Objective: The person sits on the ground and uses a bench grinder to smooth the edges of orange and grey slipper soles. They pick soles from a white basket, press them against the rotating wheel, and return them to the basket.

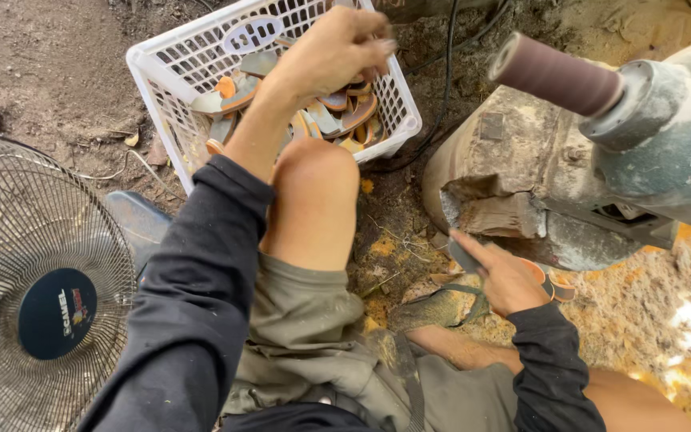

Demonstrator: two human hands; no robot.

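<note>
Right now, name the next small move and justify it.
Probably close the left hand on one wooden piece and lift it clear: the fingers already curl down among the pieces in the white basket, while the right hand holds another piece low beside the sanding drum.

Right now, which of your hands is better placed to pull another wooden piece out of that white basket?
Probably the left. My left hand is already inside the white basket, fingers down among the wooden pieces. My right hand is low beside the sanding machine, gripping a piece already and far from the basket.
</note>
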